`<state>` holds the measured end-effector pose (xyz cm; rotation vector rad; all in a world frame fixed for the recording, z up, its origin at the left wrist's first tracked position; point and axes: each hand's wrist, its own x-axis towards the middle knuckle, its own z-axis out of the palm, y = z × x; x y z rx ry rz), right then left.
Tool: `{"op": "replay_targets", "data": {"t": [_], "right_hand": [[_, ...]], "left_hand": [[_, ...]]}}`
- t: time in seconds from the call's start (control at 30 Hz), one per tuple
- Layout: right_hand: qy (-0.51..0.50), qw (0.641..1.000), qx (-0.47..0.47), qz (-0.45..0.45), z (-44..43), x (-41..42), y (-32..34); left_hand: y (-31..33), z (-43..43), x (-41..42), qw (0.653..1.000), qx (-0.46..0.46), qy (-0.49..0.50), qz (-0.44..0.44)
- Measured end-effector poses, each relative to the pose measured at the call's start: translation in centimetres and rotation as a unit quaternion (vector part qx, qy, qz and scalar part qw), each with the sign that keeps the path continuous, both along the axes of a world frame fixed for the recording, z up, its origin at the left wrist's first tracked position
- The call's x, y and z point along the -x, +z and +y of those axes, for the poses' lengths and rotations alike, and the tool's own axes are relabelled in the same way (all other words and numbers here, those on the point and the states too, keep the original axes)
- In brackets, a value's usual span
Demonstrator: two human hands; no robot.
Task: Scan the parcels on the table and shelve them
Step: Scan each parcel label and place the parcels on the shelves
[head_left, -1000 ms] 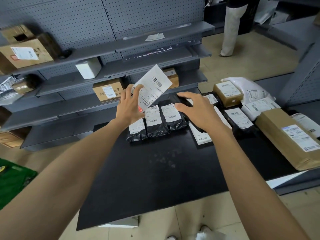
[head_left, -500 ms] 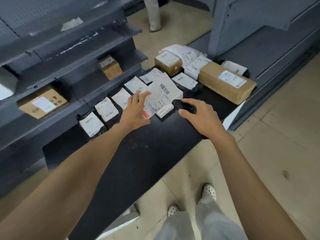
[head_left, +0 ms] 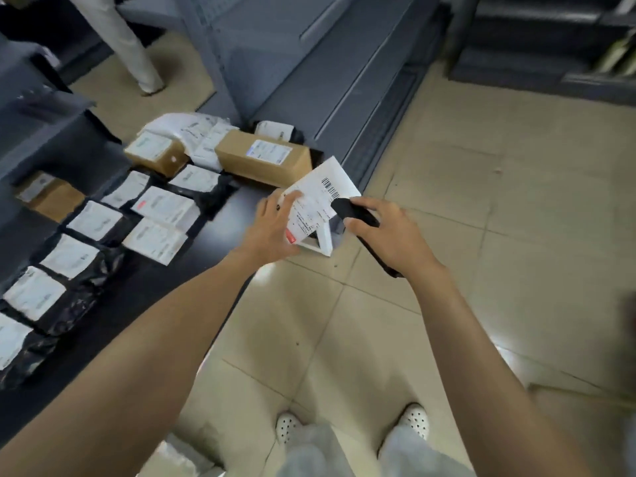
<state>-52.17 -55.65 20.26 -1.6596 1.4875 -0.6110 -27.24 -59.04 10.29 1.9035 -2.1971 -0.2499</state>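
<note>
Fingers (head_left: pixel 270 206) of the left hand (head_left: pixel 272 232) pinch a flat white labelled parcel (head_left: pixel 315 204), the right hand (head_left: pixel 392 232) grips a black scanner (head_left: pixel 351 210) alongside; mid-scan, I'd judge, barcode (head_left: pixel 330 187) needs aiming at next.

left hand (head_left: pixel 272 232): grips white parcel (head_left: pixel 320 201), barcode label up
right hand (head_left: pixel 392 232): grips black scanner (head_left: pixel 354 211), tip over the label
surface (head_left: pixel 213 242): rows of black bagged parcels (head_left: pixel 69 256), long cardboard box (head_left: pixel 241 160) at far end
floor (head_left: pixel 481 187): beige tiles
</note>
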Motion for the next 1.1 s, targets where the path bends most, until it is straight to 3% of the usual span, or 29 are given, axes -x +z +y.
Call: {"op": "replay_targets", "data": {"t": [0.2,0.43,0.67,1.1], "right_hand": [[-0.097,0.995,0.023,0.027,-2.5,15.9,0.3],[-0.183,0.981,0.047,0.034,-9.2,27.1,1.8],[-0.196,0.977,0.077,0.038,-20.7,32.3,3.5],[-0.223,0.965,0.129,0.039,-51.4,39.9,8.0]], "left_hand": [[0.3,-6.0,18.4,0.998,-0.005,-0.049,0.045],[3.2,-16.4,31.7,0.992,0.001,-0.121,0.046],[4.9,-30.3,38.3,0.987,0.03,-0.145,0.06],[10.0,-62.6,46.3,0.982,0.058,-0.144,0.104]]}}
